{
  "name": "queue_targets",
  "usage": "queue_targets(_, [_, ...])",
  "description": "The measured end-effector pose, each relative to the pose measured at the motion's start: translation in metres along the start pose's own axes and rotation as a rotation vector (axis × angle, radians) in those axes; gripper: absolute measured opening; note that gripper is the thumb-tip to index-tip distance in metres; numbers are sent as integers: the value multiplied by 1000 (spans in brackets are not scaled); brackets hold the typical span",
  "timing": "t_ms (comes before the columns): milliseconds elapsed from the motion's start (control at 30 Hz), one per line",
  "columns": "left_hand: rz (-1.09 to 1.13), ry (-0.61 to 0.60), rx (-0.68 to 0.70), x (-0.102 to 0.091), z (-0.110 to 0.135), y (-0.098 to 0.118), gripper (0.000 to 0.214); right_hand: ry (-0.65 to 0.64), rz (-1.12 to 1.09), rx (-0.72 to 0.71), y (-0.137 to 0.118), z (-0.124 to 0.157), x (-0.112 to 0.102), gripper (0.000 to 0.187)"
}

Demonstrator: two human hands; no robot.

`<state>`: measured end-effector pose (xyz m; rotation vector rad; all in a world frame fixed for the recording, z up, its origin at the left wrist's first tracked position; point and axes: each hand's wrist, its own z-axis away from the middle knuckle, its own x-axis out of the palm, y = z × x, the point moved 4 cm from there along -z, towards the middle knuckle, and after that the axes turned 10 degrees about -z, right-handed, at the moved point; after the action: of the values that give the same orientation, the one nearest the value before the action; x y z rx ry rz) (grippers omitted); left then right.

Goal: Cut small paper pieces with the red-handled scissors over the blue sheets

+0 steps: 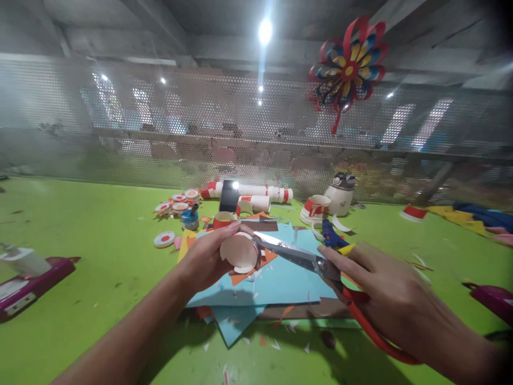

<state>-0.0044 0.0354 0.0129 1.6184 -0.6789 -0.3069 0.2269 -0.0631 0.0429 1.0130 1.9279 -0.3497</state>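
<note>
Here's your left hand (204, 255) wrapped on a white paper cup (239, 254), its open mouth turned back toward you. And over on the other side, your right hand (395, 283) is closed around the scissors (288, 252), red handles under the palm. The cup sits left of the right hand and in front of you, above the blue paper (296, 286). Look at the line: the scissors run slantwise, pivot near your right fingers, tips pointing left and a little away, right up at the cup's right edge beside your left fingertips. Touching it or just short? Can't tell from here. Your hands stand apart, the blades bridging the gap, the left nearer the cup.
</note>
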Motion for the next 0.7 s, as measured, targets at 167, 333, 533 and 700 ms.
queue_targets(167, [39,-29,1,1,0,1,28,-42,-11,-5,7,0,1,41])
queue_targets(333, [24,-39,0,2,0,2,30,-99,-58,-3,14,3,2,47])
queue_targets(533, [56,-3,-44,4,1,2,26,-112,7,4,14,-1,0,45])
queue_targets(700, [26,-13,-31,6,0,0,29,-126,22,9,13,-5,0,43])
